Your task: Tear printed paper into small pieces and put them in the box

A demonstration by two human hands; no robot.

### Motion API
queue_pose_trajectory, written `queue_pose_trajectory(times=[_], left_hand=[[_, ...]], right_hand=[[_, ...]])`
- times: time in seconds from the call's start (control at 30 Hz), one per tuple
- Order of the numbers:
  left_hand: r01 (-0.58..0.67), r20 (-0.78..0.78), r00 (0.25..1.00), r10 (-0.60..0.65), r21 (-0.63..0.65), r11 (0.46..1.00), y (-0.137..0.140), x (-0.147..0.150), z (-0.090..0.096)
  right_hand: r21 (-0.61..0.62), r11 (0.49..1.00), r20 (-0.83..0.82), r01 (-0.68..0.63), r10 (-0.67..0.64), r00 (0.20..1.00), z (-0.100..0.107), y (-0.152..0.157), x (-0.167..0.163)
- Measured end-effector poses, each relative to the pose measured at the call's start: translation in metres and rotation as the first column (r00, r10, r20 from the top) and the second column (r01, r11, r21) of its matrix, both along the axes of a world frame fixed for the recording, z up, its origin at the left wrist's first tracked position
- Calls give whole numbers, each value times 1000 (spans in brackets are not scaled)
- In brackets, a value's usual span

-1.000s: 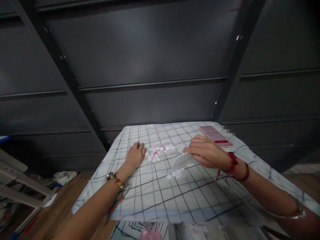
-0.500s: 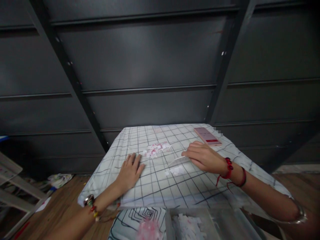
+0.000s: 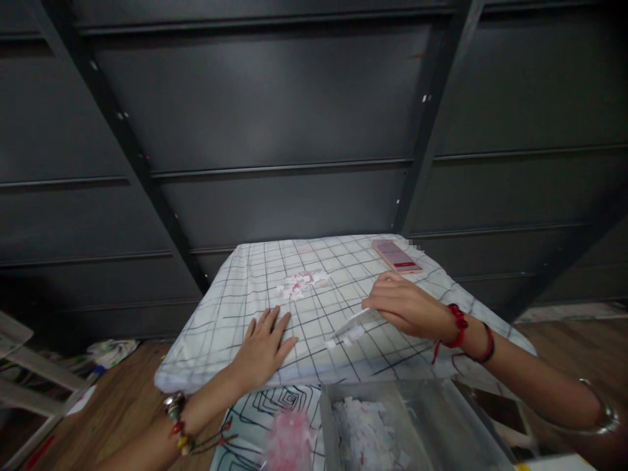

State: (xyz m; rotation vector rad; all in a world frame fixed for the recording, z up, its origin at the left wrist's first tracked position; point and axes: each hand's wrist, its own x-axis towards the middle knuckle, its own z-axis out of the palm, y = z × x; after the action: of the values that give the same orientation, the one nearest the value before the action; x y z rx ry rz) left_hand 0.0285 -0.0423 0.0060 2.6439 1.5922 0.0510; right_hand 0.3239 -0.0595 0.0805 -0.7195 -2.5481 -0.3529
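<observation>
My left hand (image 3: 265,343) lies palm down on the white checked cloth (image 3: 309,360), fingers spread and holding nothing. Between the fingers and thumb of my right hand (image 3: 407,306) is a thin white card (image 3: 356,320), tilted with its far end low over the cloth. A few small white paper pieces (image 3: 353,335) lie by the card's lower edge; whether the card touches them I cannot tell. Farther back, a loose heap of white and pink paper bits (image 3: 301,284) rests beyond my left fingertips.
A pink phone (image 3: 397,256) lies at the back right of the cloth. In front, a clear plastic box (image 3: 409,418) contains white paper strips (image 3: 366,435), beside a pink-filled bag (image 3: 289,441). A dark panelled wall (image 3: 275,104) stands behind.
The card's far end has come nearer the front paper pieces, and its tilt has changed. My left hand stays spread on the cloth. The view has shifted, showing more of the box.
</observation>
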Motion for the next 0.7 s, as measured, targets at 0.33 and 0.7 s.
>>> queue_pose_trajectory(times=[0.33,0.7], left_hand=[[117,-3,993,-117,25,993,1,7,3],[208,101,972,-213,55,977,1,10,-4]], right_hand=[[-62,995,27,76,-74,997,6,-43,15],[19,994,35,105,-106,994,12,-63,10]])
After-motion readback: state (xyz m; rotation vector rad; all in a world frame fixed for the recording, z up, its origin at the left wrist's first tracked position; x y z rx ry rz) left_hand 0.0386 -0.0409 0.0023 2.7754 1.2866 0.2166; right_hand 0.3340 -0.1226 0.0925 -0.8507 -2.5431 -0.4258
